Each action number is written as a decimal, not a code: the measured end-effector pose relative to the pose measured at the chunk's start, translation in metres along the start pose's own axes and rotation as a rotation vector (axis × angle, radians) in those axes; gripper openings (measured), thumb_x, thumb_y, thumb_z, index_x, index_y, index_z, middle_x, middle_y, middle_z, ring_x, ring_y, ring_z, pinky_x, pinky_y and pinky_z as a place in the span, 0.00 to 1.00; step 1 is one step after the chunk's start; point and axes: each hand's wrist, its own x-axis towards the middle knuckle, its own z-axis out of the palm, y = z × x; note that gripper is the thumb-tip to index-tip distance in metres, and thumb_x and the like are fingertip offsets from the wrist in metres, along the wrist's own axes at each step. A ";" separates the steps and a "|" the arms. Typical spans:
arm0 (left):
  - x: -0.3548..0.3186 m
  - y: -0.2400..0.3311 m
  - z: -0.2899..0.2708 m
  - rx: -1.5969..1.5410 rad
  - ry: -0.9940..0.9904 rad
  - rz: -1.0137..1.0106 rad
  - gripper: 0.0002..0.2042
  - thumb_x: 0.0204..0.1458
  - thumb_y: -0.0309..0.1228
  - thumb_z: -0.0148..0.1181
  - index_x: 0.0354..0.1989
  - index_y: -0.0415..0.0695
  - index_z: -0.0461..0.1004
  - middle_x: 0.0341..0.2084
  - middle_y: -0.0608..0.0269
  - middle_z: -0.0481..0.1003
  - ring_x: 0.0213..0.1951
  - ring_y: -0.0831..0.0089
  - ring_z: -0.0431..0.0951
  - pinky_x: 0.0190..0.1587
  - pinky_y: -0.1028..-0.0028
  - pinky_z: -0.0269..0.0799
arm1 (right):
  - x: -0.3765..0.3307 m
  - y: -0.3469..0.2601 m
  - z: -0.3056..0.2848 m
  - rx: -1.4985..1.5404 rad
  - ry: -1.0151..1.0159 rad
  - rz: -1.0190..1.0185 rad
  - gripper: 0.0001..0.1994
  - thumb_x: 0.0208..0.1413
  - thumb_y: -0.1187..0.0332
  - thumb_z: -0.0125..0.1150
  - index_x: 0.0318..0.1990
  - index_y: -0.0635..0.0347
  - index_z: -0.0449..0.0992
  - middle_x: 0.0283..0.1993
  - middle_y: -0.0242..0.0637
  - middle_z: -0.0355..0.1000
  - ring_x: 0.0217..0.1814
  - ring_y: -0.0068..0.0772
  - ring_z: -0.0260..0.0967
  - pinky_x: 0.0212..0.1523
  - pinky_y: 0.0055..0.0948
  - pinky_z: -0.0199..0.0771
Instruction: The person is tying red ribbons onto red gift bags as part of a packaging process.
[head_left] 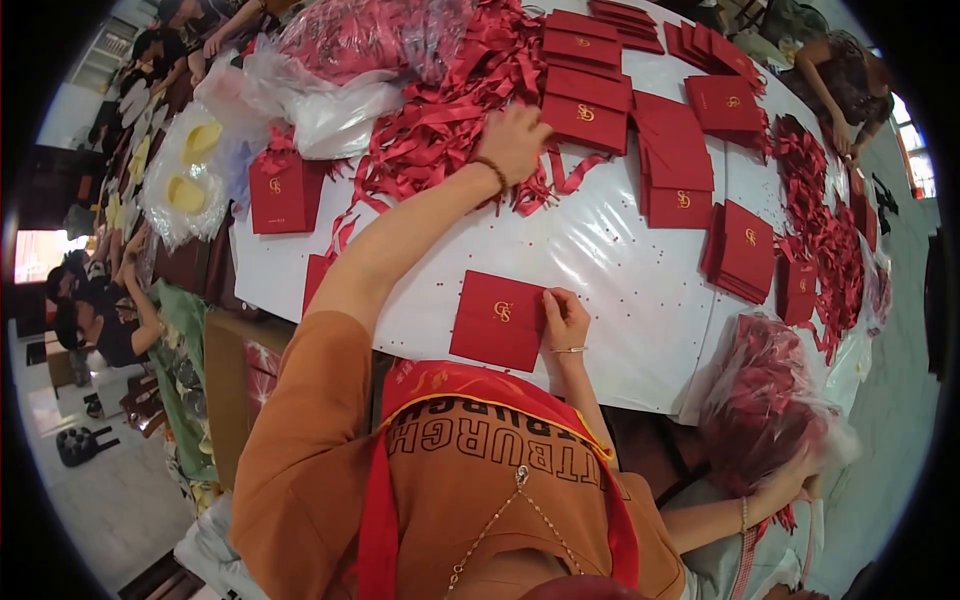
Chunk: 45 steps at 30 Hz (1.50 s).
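Note:
A flat red paper packet [490,322] with a gold emblem and a crease across it lies on the white-covered table in front of me. My right hand [566,322] grips its right edge, thumb and fingers closed on it. My left arm stretches forward across the table. At the near right side of a large heap of red ribbons [430,140], my left hand [515,145] reaches in with bent fingers. Those fingers are blurred and partly hidden, so whether they hold a ribbon is unclear.
Stacks of similar red packets [680,205] stand ahead and to the right. More ribbons [815,200] lie along the right side. A clear bag of red items [765,375] hangs at the right edge, with a co-worker's hand [800,470] beside it. Yellow pieces in plastic [190,165] lie left.

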 end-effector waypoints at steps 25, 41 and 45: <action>-0.224 -0.009 -0.076 0.001 -0.086 -0.171 0.06 0.43 0.27 0.50 0.30 0.46 0.71 0.21 0.57 0.71 0.27 0.65 0.72 0.31 0.66 0.62 | 0.007 -0.014 -0.004 0.113 -0.156 0.116 0.08 0.49 0.69 0.57 0.34 0.64 0.71 0.27 0.29 0.69 0.27 0.15 0.63 0.28 0.15 0.63; -0.277 0.076 -0.062 0.100 -0.184 -0.166 0.15 0.38 0.33 0.57 0.37 0.48 0.70 0.29 0.64 0.68 0.32 0.69 0.66 0.35 0.68 0.54 | -0.005 -0.050 0.023 -0.137 -0.314 -0.135 0.07 0.49 0.71 0.56 0.34 0.65 0.73 0.25 0.30 0.71 0.25 0.14 0.64 0.29 0.15 0.65; -0.263 0.076 -0.056 0.208 -0.171 -0.141 0.08 0.39 0.33 0.56 0.29 0.47 0.71 0.28 0.65 0.68 0.37 0.69 0.64 0.37 0.68 0.55 | -0.004 -0.054 0.028 -0.142 -0.358 -0.122 0.07 0.49 0.71 0.56 0.33 0.65 0.73 0.26 0.31 0.71 0.25 0.15 0.64 0.28 0.15 0.65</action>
